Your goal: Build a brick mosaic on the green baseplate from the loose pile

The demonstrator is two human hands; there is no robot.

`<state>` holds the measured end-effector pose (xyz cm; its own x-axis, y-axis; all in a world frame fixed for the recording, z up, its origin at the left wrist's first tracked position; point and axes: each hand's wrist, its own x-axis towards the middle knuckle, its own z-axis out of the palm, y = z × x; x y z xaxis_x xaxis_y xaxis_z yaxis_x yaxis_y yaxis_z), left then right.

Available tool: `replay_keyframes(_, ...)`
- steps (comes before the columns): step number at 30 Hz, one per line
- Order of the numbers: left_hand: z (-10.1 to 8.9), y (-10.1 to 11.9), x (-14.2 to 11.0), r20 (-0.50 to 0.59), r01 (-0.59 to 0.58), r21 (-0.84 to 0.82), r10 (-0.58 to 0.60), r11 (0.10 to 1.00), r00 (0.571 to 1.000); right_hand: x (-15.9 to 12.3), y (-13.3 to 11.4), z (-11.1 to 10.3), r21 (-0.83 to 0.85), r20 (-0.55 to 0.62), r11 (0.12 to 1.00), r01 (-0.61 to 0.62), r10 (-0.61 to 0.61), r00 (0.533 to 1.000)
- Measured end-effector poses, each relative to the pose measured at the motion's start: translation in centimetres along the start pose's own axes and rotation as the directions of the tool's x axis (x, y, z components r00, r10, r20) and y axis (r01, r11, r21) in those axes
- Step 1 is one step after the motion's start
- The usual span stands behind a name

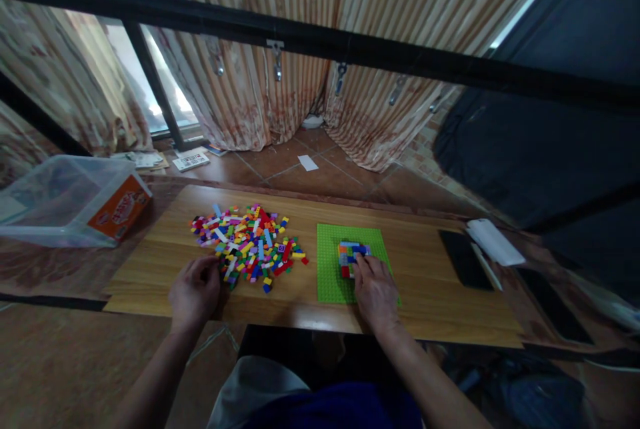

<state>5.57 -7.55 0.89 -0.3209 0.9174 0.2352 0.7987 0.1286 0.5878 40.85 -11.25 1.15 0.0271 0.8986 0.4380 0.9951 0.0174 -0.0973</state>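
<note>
A green studded baseplate (pixel 330 286) lies on the wooden board in front of me. On it sits a small block of toy bricks (pixel 345 259) in blue, orange, grey, red and white. My right hand (pixel 376 289) reaches over the plate's right half, its fingers closed on the near right side of this block and covering part of it. To the left spreads a loose heap of coloured toy bricks (pixel 260 242). At the heap's near left edge rests my left hand (pixel 196 288), fingers curled together; anything inside them is hidden.
A clear plastic bin (pixel 65 199) with an orange label stands at the far left. On the right lie a black flat tablet-like thing (pixel 465 259) and a white object (pixel 495 241). A dark metal bar (pixel 310 36) with hanging clips crosses above the wooden board (pixel 155 262).
</note>
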Motion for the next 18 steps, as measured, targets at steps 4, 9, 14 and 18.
replay_keyframes(4, -0.2, 0.3, -0.1, 0.008, 0.004, -0.019, -0.004, 1.000, 1.000, -0.1, 0.5, 0.0, 0.124, -0.034, 0.992, -0.030, 0.034, 0.999)
replay_keyframes(9, -0.2, 0.1, -0.3, -0.009, -0.025, -0.020, 0.025, 0.999, 1.000, -0.6, -1.1, -0.4, 0.240, -0.108, 0.965, -0.102, 0.131, 0.985)
replay_keyframes(14, -0.1, 0.0, -0.3, -0.010, -0.036, -0.047, 0.036, 0.998, 0.999, -2.3, -5.5, -0.4, 0.361, -0.091, 0.933, 0.004, 0.031, 0.995)
replay_keyframes(18, -0.2, 0.2, -0.3, 0.000, -0.019, -0.054, 0.019, 0.998, 1.000, -3.6, -8.4, 0.3, 0.420, -0.024, 0.905, 0.064, -0.060, 0.998)
